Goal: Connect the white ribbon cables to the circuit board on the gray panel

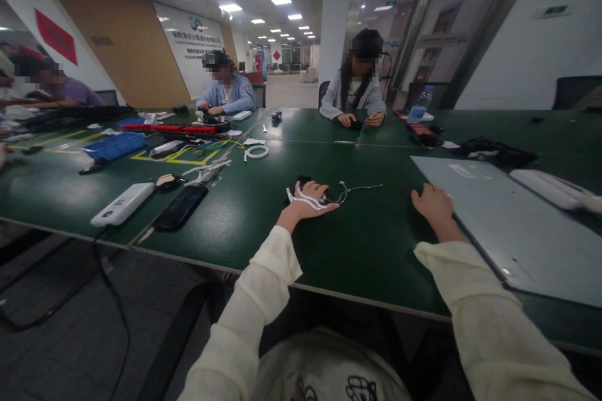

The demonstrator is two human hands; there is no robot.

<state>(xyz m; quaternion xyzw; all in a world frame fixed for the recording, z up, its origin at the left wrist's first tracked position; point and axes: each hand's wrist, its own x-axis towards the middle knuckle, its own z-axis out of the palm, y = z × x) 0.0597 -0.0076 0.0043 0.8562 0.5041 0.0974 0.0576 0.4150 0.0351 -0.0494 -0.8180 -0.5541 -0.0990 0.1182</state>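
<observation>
Cream sleeves, black object partly beneath left grip, right grip apart, both holds unclear

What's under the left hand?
Part of a black object shows beyond the left hand, and thin wires extend to its right. The hand covers the rest, so the object's full shape can't be seen.

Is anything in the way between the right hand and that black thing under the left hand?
Only a thin wire shows on the table between the right hand and the black thing, which the left hand partly covers.
</observation>
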